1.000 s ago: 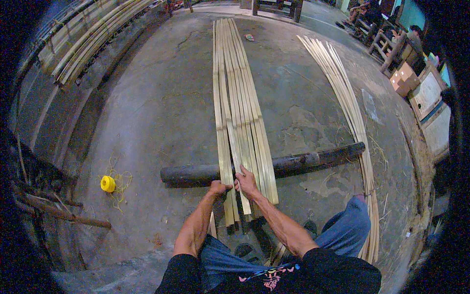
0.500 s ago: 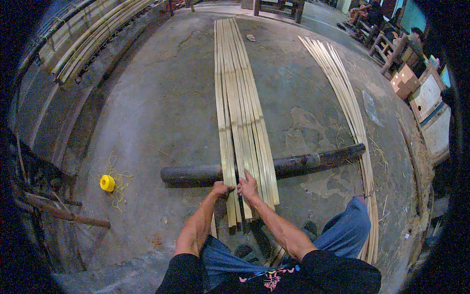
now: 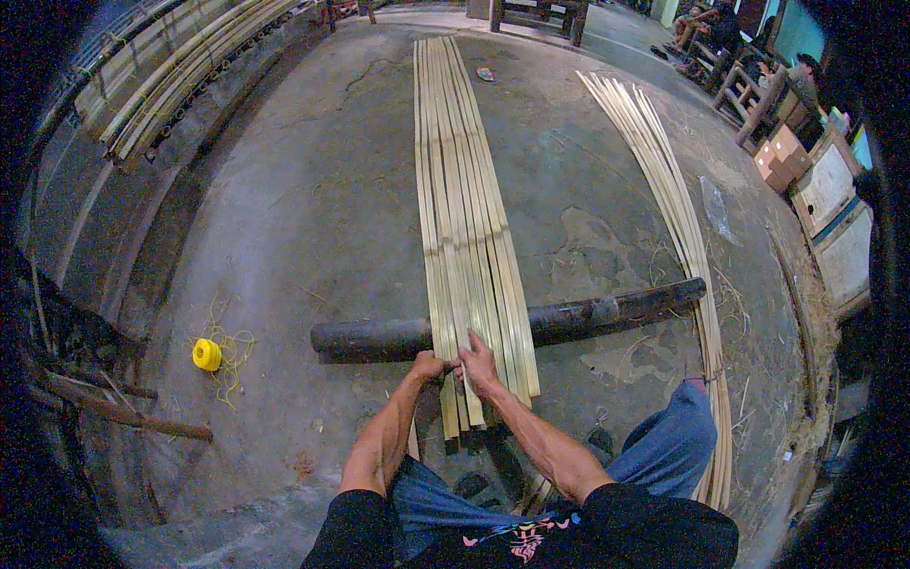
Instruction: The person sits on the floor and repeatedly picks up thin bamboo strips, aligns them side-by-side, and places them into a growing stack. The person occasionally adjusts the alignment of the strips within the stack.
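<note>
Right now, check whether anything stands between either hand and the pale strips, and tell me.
Nothing visible does: the left hand and right hand are both on the pale strips, near their closer ends. The dark pole lies under the strips, not in between.

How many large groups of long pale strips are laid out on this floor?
2: the middle group, across the dark pole; the right group, passing the pole's right end. Pale pieces lower down may belong to another, mostly hidden.
</note>
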The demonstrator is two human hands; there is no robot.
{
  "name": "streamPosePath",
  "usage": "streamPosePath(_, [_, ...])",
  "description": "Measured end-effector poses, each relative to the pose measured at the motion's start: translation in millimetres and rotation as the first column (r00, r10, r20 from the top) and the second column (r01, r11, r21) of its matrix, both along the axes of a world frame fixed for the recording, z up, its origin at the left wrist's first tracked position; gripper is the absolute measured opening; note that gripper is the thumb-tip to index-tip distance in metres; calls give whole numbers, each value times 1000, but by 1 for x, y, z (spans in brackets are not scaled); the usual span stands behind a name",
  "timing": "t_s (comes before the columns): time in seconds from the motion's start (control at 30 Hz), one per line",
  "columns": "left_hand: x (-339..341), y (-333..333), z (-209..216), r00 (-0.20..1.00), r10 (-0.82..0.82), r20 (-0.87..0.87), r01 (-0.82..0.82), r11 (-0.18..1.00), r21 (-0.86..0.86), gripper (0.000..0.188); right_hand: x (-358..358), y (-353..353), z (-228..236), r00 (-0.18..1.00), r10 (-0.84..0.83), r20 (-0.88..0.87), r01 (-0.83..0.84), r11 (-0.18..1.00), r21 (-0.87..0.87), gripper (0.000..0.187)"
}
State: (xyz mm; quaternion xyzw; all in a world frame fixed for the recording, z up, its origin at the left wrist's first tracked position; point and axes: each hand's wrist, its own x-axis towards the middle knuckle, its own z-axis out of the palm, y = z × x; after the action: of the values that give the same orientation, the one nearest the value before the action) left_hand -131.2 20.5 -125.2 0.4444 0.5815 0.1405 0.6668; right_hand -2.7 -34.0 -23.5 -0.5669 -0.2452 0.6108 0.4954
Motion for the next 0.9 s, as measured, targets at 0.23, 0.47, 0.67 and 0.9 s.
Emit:
streamPosePath(0.23, [5, -4, 49, 981, -55, -184, 64, 997, 45, 29, 0, 0, 2, 966, 10, 258, -24, 998, 52, 52])
streamPosePath(0.47, [2, -2, 46, 964, -118, -239, 142, 986, 89, 30, 0, 6, 51, 950, -133, 283, 59, 965, 254, 50])
streamPosePath(0.67, [4, -4, 59, 933, -181, -311, 226, 968, 114, 32, 25, 9, 55, 969, -139, 203, 115, 985, 127, 50])
streamPosePath(0.9, [1, 0, 56, 922, -138, -363, 162, 986, 37, 35, 96, 16, 25, 890, -195, 413, 163, 980, 111, 48])
